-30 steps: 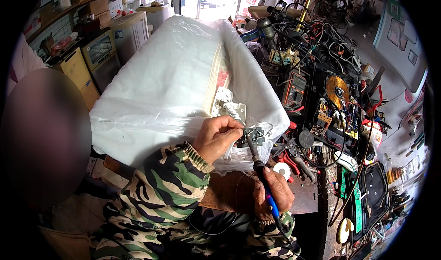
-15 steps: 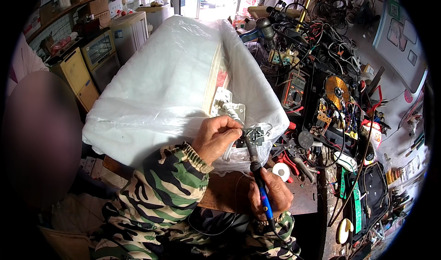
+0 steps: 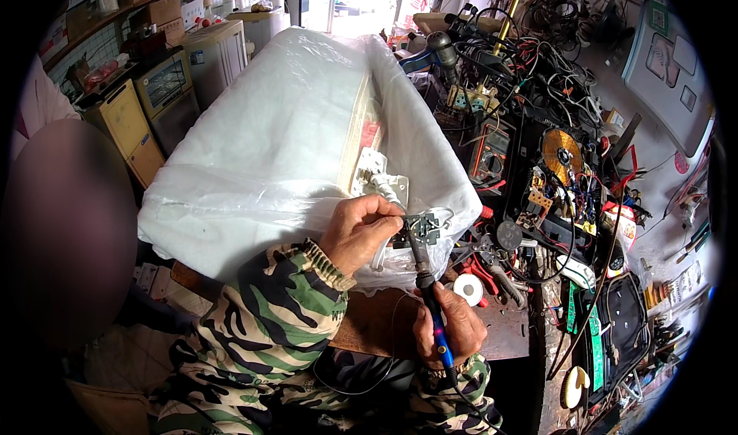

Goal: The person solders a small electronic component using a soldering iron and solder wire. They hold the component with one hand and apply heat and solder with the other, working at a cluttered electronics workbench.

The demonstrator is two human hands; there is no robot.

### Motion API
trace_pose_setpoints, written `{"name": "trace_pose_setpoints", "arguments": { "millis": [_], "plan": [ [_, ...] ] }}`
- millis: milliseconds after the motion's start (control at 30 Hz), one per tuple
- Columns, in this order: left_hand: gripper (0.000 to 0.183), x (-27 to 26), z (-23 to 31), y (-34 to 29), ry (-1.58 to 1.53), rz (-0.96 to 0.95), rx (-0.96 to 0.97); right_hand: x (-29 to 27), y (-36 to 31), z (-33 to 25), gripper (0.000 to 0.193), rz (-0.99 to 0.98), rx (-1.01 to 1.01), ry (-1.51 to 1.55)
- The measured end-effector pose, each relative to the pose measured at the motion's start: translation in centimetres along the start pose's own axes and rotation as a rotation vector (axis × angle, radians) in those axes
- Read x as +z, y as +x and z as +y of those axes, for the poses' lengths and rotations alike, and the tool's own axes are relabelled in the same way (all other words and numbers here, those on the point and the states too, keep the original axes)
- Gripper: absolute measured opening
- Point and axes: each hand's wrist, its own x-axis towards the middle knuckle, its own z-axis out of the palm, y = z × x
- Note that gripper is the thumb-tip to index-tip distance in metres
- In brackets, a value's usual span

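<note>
A blue and black soldering iron (image 3: 435,323) is held in my right hand (image 3: 461,327), its cable running down past my sleeve. Its metal end points up at a small dark circuit board (image 3: 424,229), which lies on clear plastic film. My left hand (image 3: 363,231) pinches the left edge of that board between thumb and fingers. White wires (image 3: 443,216) loop around the board's right side. Just beyond my left fingers sits an opened white plastic housing (image 3: 382,183). A thin wire, perhaps solder, curves below my hands; where it ends is hard to make out.
A big plastic-wrapped white block (image 3: 254,127) fills the bench ahead. To the right are a solder spool (image 3: 468,288), red-handled pliers (image 3: 480,270), a multimeter (image 3: 490,152), a copper coil (image 3: 563,150) and tangled cables (image 3: 530,58). A person (image 3: 50,100) is at the far left.
Very little differs. The whole view has shifted slightly, and both hands, the board and the soldering iron keep nearly the same places relative to one another.
</note>
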Motion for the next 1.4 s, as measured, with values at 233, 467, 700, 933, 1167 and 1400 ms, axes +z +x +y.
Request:
{"name": "trace_pose_setpoints", "arguments": {
  "millis": [233, 467, 700, 933, 1167, 1400],
  "plan": [
    [0.013, 0.02, -0.17, 0.06, -0.002, 0.002, -0.006, 0.11, 0.2, 0.51, 0.033, 0.012, -0.126, -0.082],
    [0.014, -0.02, 0.02, -0.08, -0.009, 0.01, -0.015, 0.12, 0.36, 0.47, 0.032, 0.005, -0.121, -0.078],
    [0.014, -0.14, -0.35, -0.03, -0.029, 0.004, -0.002, 0.33, 0.44, 0.44, 0.031, 0.015, -0.118, -0.087],
    [0.015, -0.17, -0.5, 0.1, -0.015, 0.0, 0.0, 0.24, 0.5, 0.28, 0.03, 0.017, -0.118, -0.113],
    [0.016, -0.17, -0.47, 0.04, -0.028, -0.004, -0.018, 0.27, 0.12, 0.5, 0.029, 0.019, -0.097, -0.098],
    [0.016, -0.03, -0.27, 0.01, -0.009, -0.012, -0.021, 0.08, 0.41, 0.11, 0.028, 0.008, -0.074, -0.082]
  ]
}}
